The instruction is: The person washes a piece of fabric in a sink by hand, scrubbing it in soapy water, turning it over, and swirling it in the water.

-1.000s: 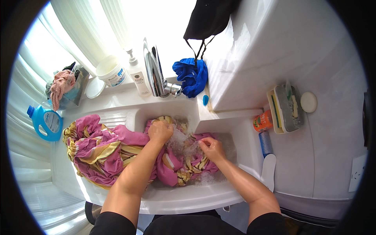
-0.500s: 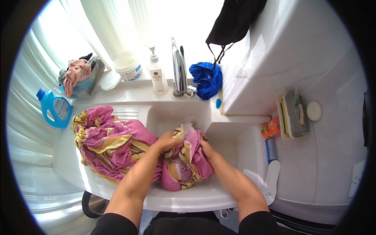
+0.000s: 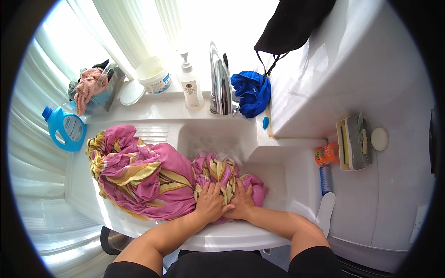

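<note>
A large pink fabric (image 3: 139, 173) with yellow and white patterning lies bunched over the white sink's left side. Its wet right end sits down in the basin (image 3: 273, 178) among suds. Against the near side of that wet bundle, my left hand (image 3: 211, 204) lies flat, fingers stretched forward over the cloth. Close beside it, my right hand (image 3: 241, 202) presses down on the same fabric, fingers extended and slightly apart. The two thumbs come near each other. Behind the bundle, foamy water (image 3: 218, 148) stands in the far part of the basin.
A chrome faucet (image 3: 219, 85) rises behind the basin, beside blue cloth (image 3: 251, 92). A pump bottle (image 3: 190, 88), white tub (image 3: 155, 76) and blue detergent jug (image 3: 66, 129) line the back and left. On the right are an orange bottle (image 3: 327, 154), brush (image 3: 326, 180) and sponge holder (image 3: 352, 142).
My hands have gone from gripping the raised, gathered cloth to lying flat on it, nearer to me. The wet bundle has sunk and spread to the right, and more suds show behind it.
</note>
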Action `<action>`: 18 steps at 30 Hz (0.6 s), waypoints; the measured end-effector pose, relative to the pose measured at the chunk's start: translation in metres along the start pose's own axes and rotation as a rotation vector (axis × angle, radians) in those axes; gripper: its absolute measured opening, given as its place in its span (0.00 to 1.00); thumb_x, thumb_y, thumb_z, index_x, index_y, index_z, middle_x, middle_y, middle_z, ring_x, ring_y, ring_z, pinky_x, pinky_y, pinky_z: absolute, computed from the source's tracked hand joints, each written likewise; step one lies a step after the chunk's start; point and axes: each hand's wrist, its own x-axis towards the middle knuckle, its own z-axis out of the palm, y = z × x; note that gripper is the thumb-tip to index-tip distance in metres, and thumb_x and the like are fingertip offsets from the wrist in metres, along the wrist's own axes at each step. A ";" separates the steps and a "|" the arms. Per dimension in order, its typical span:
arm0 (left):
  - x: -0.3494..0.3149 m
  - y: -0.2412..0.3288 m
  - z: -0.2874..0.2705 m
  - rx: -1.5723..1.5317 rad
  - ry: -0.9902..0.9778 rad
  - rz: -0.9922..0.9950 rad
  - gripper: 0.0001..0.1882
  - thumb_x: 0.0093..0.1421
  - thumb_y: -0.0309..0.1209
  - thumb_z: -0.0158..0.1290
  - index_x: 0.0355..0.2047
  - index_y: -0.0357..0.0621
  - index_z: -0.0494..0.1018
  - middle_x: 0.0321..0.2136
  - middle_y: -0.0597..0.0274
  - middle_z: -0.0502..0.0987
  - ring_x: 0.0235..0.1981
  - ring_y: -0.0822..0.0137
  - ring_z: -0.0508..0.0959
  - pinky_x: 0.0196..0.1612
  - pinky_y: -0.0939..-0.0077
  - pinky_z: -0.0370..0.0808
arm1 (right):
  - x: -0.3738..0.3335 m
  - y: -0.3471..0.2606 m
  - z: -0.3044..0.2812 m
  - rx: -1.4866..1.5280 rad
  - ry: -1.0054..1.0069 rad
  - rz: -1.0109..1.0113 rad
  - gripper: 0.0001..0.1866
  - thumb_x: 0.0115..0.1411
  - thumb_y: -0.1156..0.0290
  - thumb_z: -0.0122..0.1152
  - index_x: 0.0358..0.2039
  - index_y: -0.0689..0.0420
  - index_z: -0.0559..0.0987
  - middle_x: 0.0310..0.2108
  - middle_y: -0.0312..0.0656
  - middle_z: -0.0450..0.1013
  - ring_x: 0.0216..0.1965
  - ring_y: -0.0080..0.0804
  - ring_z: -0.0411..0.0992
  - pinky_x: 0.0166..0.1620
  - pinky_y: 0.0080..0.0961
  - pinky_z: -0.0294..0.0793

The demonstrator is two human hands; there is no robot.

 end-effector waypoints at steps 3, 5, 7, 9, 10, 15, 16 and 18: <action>0.018 -0.012 0.020 0.015 0.027 -0.037 0.30 0.56 0.56 0.52 0.22 0.36 0.79 0.35 0.50 0.73 0.40 0.53 0.71 0.51 0.58 0.64 | 0.021 0.009 0.006 -0.030 -0.106 0.008 0.48 0.46 0.39 0.58 0.64 0.50 0.61 0.64 0.53 0.52 0.66 0.54 0.43 0.56 0.74 0.43; 0.027 -0.024 0.046 -0.007 0.062 -0.101 0.28 0.57 0.53 0.51 0.21 0.38 0.79 0.31 0.52 0.72 0.37 0.54 0.72 0.49 0.59 0.65 | 0.037 0.018 0.007 -0.064 -0.199 0.021 0.43 0.46 0.40 0.58 0.60 0.50 0.66 0.59 0.52 0.64 0.62 0.51 0.55 0.58 0.69 0.48; 0.047 -0.033 0.052 -0.054 -0.052 -0.235 0.23 0.55 0.48 0.53 0.20 0.39 0.80 0.35 0.46 0.76 0.40 0.50 0.75 0.48 0.56 0.66 | 0.054 0.032 0.014 0.164 0.077 -0.116 0.39 0.49 0.41 0.57 0.57 0.50 0.70 0.55 0.52 0.67 0.60 0.50 0.59 0.60 0.58 0.54; 0.074 -0.041 0.039 -0.161 -0.375 -0.435 0.21 0.54 0.47 0.54 0.26 0.41 0.82 0.41 0.43 0.77 0.47 0.50 0.75 0.51 0.57 0.66 | 0.073 0.048 0.025 0.305 0.206 -0.147 0.34 0.52 0.43 0.55 0.55 0.51 0.74 0.53 0.52 0.70 0.59 0.50 0.62 0.60 0.49 0.59; 0.072 -0.054 0.067 0.025 -0.222 -0.396 0.21 0.55 0.48 0.52 0.33 0.44 0.81 0.46 0.42 0.75 0.50 0.50 0.75 0.52 0.58 0.68 | 0.090 0.050 0.033 0.334 0.196 -0.119 0.32 0.54 0.43 0.54 0.53 0.51 0.75 0.53 0.53 0.70 0.59 0.50 0.63 0.60 0.45 0.61; 0.144 -0.098 0.043 -0.189 -0.670 -0.547 0.28 0.54 0.50 0.50 0.48 0.44 0.77 0.52 0.41 0.73 0.54 0.50 0.74 0.54 0.60 0.70 | 0.124 0.046 0.005 0.403 -0.259 0.254 0.32 0.56 0.45 0.54 0.55 0.52 0.73 0.55 0.53 0.69 0.54 0.50 0.69 0.57 0.40 0.66; 0.150 -0.112 0.051 -0.095 -0.657 -0.542 0.30 0.53 0.51 0.51 0.48 0.42 0.76 0.51 0.40 0.73 0.53 0.49 0.74 0.54 0.60 0.70 | 0.099 0.020 -0.057 0.293 -0.451 0.403 0.34 0.56 0.44 0.53 0.57 0.53 0.71 0.60 0.52 0.63 0.58 0.49 0.65 0.58 0.42 0.65; 0.164 -0.097 -0.007 -0.246 -0.428 -0.741 0.33 0.53 0.55 0.51 0.50 0.42 0.75 0.53 0.41 0.71 0.55 0.50 0.73 0.55 0.59 0.69 | 0.048 0.038 -0.032 0.142 0.239 0.306 0.33 0.57 0.45 0.54 0.58 0.52 0.71 0.60 0.52 0.62 0.57 0.48 0.66 0.59 0.41 0.65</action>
